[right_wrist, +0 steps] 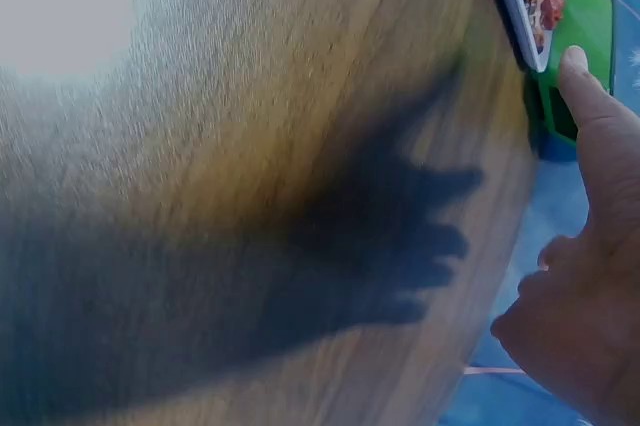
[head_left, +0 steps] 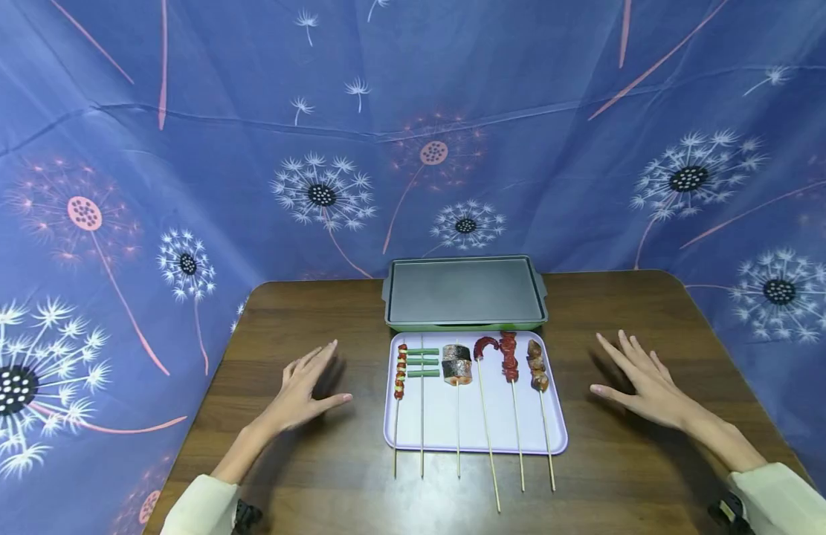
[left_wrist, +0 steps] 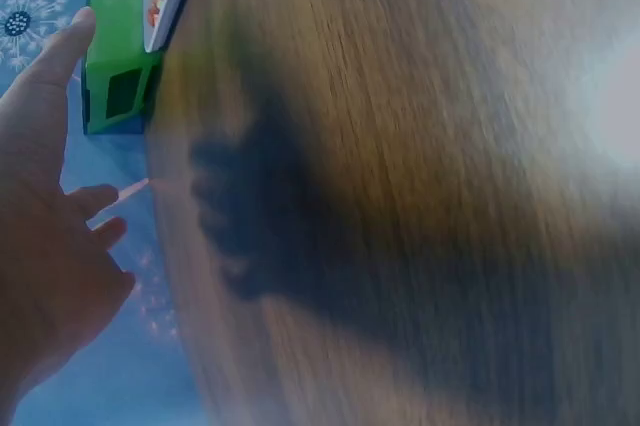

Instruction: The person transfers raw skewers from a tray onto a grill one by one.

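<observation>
My left hand [head_left: 304, 395] hovers over the table left of a white tray [head_left: 446, 427], fingers spread and holding nothing. On the tray's other side my right hand [head_left: 650, 386] is held the same way, its shadow on the wood. Several skewers lie side by side on the tray, sticks pointing toward me past its front edge: a red-and-pale skewer [head_left: 401, 371], a green bean skewer [head_left: 422, 362], a fish skewer [head_left: 456, 365], a curled red tentacle skewer [head_left: 486, 345], a red meat skewer [head_left: 509, 357] and a browned meat skewer [head_left: 537, 365].
Directly behind the tray stands a rectangular grill [head_left: 466, 290] with a dark flat plate and a green base [right_wrist: 585, 16]. The brown wooden table [head_left: 332, 490] has rounded back corners. A blue dandelion-print cloth [head_left: 553, 186] hangs behind and beside it.
</observation>
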`<state>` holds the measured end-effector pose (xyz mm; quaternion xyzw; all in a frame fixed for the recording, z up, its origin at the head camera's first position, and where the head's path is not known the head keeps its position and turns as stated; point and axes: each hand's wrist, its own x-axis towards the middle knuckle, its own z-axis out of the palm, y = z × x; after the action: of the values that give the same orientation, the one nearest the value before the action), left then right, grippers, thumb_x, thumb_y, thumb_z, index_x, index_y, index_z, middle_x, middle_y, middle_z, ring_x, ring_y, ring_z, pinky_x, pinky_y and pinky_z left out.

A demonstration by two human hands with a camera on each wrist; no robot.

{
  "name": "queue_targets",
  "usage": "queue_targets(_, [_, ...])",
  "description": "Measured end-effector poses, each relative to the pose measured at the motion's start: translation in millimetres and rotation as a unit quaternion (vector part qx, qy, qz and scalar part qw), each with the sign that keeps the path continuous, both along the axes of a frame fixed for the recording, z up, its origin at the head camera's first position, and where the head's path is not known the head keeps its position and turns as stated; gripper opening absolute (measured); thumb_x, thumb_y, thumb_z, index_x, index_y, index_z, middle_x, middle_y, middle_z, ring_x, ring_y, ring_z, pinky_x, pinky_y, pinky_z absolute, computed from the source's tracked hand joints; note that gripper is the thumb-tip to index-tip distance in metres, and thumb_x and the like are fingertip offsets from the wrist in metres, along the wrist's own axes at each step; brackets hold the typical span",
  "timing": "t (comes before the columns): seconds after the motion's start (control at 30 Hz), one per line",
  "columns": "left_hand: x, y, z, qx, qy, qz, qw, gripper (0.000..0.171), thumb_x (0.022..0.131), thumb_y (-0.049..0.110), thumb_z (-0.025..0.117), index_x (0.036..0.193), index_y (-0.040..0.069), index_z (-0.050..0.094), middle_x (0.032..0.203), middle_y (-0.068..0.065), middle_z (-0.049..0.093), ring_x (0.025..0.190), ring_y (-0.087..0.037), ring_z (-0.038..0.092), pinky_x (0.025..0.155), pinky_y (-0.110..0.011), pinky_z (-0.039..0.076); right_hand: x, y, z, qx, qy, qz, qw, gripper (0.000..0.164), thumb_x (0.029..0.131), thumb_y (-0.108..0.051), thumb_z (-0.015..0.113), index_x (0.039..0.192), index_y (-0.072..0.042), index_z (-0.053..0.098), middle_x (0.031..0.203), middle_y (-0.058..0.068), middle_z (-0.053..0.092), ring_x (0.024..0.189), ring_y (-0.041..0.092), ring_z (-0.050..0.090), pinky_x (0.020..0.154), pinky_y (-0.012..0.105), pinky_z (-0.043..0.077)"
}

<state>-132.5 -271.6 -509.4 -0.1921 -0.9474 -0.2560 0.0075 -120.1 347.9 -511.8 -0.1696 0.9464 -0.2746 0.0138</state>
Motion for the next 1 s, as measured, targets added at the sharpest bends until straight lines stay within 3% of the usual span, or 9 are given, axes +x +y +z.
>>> queue_targets(0.23, [2.0, 13, -1.1, 0.093, -0.06, -0.014, 0.9938, 0.09, 0.089, 0.039, 0.077, 0.162, 0.018, 0.029, 0.153, -0.017, 0.052, 0.139, -0.042, 0.049, 0.111, -0.071, 0.033, 9.8, -6, -2.7, -0.077, -0.045, 0.01, 0.996, 0.098, 0.095, -0.026, 0.072, 0.166, -0.022, 0.004, 0.166, 0.034, 0.004, 0.152, 0.058, -0.001, 0.115, 0.079, -0.002])
queue_targets(0.33, [0.4, 17, -3.9, 0.137, -0.078, -0.031, 0.987, 0.085, 0.091, 0.032, 0.077, 0.16, 0.012, 0.032, 0.143, -0.019, 0.06, 0.128, -0.039, 0.059, 0.106, -0.063, 0.045, 14.8, -11, -2.5, -0.099, -0.064, 0.003, 0.993, 0.096, 0.096, -0.026, 0.071, 0.166, -0.025, 0.005, 0.168, 0.032, 0.005, 0.153, 0.057, 0.001, 0.11, 0.083, 0.007])
queue_targets(0.43, [-2.0, 23, -6.5, 0.178, -0.091, -0.045, 0.9788, 0.079, 0.092, 0.023, 0.077, 0.158, 0.006, 0.036, 0.135, -0.02, 0.065, 0.112, -0.034, 0.068, 0.095, -0.048, 0.057, 18.7, -17, -1.8, -0.103, -0.069, -0.014, 0.992, 0.089, 0.098, -0.027, 0.07, 0.165, -0.029, 0.011, 0.168, 0.028, 0.015, 0.156, 0.039, 0.009, 0.108, 0.081, 0.02])
queue_targets(0.53, [-2.6, 30, -8.1, 0.211, -0.114, -0.06, 0.969, 0.076, 0.093, 0.017, 0.075, 0.156, 0.001, 0.036, 0.13, -0.023, 0.067, 0.097, -0.025, 0.072, 0.079, -0.032, 0.06, 21.3, -21, -2.1, -0.103, -0.043, -0.022, 0.994, 0.078, 0.099, -0.025, 0.067, 0.164, -0.028, 0.022, 0.164, 0.025, 0.032, 0.152, 0.003, 0.019, 0.125, 0.043, 0.026])
queue_targets(0.6, [-1.1, 35, -8.8, 0.225, -0.131, -0.069, 0.9629, 0.075, 0.094, 0.015, 0.075, 0.156, -0.002, 0.036, 0.127, -0.024, 0.068, 0.089, -0.018, 0.072, 0.072, -0.026, 0.058, 23.4, -24, -3.0, -0.118, -0.02, -0.02, 0.993, 0.071, 0.099, -0.021, 0.067, 0.161, -0.022, 0.032, 0.158, 0.019, 0.045, 0.14, -0.014, 0.027, 0.116, 0.015, 0.029])
queue_targets(0.67, [1.2, 39, -10.1, 0.236, -0.15, -0.078, 0.9569, 0.075, 0.094, 0.013, 0.075, 0.155, -0.005, 0.035, 0.124, -0.026, 0.068, 0.082, -0.014, 0.071, 0.065, -0.026, 0.058, 24.1, -27, -4.8, -0.137, 0.003, -0.005, 0.991, 0.066, 0.098, -0.014, 0.068, 0.157, -0.012, 0.039, 0.152, 0.006, 0.054, 0.131, -0.018, 0.039, 0.103, -0.001, 0.028])
queue_targets(0.8, [6.3, 45, -14.8, 0.246, -0.178, -0.095, 0.948, 0.076, 0.093, 0.011, 0.075, 0.154, -0.008, 0.033, 0.122, -0.029, 0.067, 0.081, -0.016, 0.072, 0.062, -0.034, 0.061, 26.4, -33, -8.7, -0.188, 0.018, 0.031, 0.982, 0.055, 0.096, 0.0, 0.066, 0.147, 0.005, 0.047, 0.124, -0.01, 0.067, 0.103, -0.009, 0.062, 0.083, 0.007, 0.049])
queue_targets(0.9, [9.3, 49, -19.3, 0.255, -0.203, -0.1, 0.9402, 0.078, 0.093, 0.008, 0.074, 0.154, -0.01, 0.031, 0.122, -0.031, 0.066, 0.084, -0.019, 0.074, 0.063, -0.037, 0.062, 31.9, -37, -11.0, -0.223, -0.02, 0.051, 0.973, 0.047, 0.098, 0.003, 0.062, 0.142, 0.01, 0.048, 0.099, -0.001, 0.071, 0.083, 0.003, 0.067, 0.066, 0.02, 0.055])
queue_targets(1.0, [11.9, 51, -23.2, 0.269, -0.233, -0.098, 0.9295, 0.08, 0.092, 0.006, 0.074, 0.155, -0.011, 0.028, 0.124, -0.033, 0.064, 0.087, -0.014, 0.074, 0.062, -0.033, 0.061, 40.0, -41, -13.4, -0.247, -0.074, 0.063, 0.964, 0.042, 0.101, 0.0, 0.058, 0.14, 0.011, 0.047, 0.086, 0.007, 0.068, 0.069, 0.011, 0.066, 0.053, 0.028, 0.053])
